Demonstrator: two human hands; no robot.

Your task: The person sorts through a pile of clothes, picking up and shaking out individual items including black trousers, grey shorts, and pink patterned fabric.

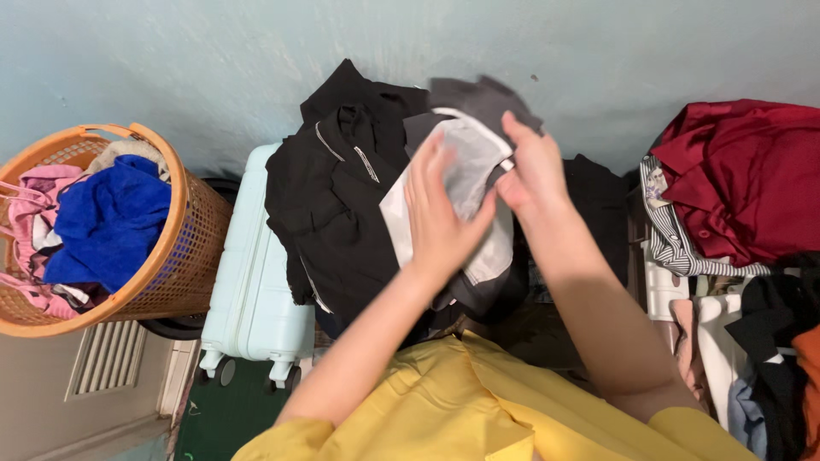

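Note:
Both my hands hold a grey garment with a pale white mesh lining (468, 175), turned partly inside out, in the middle of the view. My left hand (437, 213) lies flat against the lining with its fingers spread. My right hand (534, 166) pinches the garment's upper edge. Under and behind it lies a pile of black clothes (337, 201) with thin white trim. My yellow sleeves (478, 410) fill the bottom of the view.
An orange woven basket (184, 222) at the left holds blue, pink and white clothes. A pale blue wheeled suitcase (252, 282) stands beside it. At the right lie a dark red shirt (752, 175), a striped shirt (675, 243) and more clothes.

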